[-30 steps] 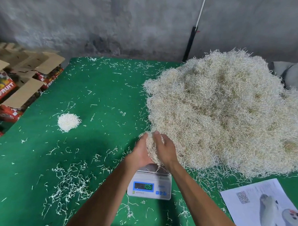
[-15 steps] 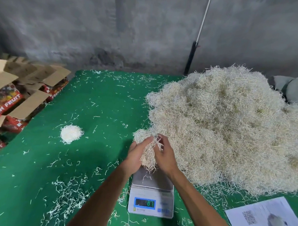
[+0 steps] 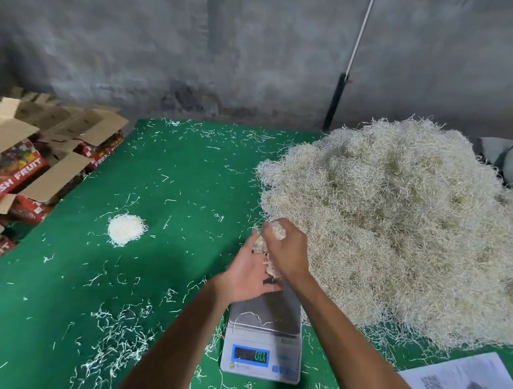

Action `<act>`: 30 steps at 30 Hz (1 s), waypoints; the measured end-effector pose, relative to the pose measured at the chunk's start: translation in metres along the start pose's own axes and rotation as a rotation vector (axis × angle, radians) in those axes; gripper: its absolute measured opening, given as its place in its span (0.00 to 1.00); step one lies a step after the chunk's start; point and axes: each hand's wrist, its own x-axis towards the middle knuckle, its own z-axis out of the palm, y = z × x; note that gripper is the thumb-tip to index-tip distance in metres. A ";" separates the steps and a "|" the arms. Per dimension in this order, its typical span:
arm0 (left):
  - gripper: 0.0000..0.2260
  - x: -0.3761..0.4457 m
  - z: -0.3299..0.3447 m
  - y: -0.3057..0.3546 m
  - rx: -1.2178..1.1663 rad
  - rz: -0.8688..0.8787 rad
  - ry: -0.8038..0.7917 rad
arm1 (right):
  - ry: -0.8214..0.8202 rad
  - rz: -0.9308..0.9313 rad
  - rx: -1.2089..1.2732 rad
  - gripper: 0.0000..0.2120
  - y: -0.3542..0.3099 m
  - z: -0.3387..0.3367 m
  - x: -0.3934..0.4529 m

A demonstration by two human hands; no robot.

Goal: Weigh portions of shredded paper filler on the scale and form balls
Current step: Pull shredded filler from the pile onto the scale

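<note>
printed sheet (image 3: 458,385): one white page with a blurred code square, lying flat at the near right corner of the desk, cut off by the frame.
scale (image 3: 262,341): one small white digital scale with a flat grey metal pan and a blue-framed display; a few thin strands lie on the pan, digits too blurred to read.
loose scraps (image 3: 116,338): many thin pale curls scattered over the green felt-like desk (image 3: 69,289), thickest just left of the scale.
left hand (image 3: 245,277): above the far edge of the pan, palm turned toward the clump, fingers curved round its near side.
right hand (image 3: 286,251): curled over the top of the same clump, pressing it against the left.
paper clump (image 3: 269,250): one wad of beige shredded strands, held between both hands, lifted off the pan.
finished ball (image 3: 126,228): one whitish rounded tuft, alone on open green well left of the hands.
filler heap (image 3: 395,224): one large tangled beige mound filling the right half, its near edge just beside the right hand.
cartons (image 3: 30,166): several open brown-flapped fruit boxes beyond the left desk edge.
</note>
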 end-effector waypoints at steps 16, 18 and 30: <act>0.13 -0.003 0.016 0.022 -0.137 0.060 0.156 | -0.208 -0.188 -0.160 0.27 -0.013 0.013 -0.008; 0.09 -0.007 0.018 0.037 0.017 0.006 0.166 | -0.184 -0.118 -0.151 0.30 -0.014 -0.001 0.002; 0.13 -0.001 0.012 0.029 0.182 0.239 0.019 | -0.206 -0.225 -0.186 0.27 -0.042 0.001 0.008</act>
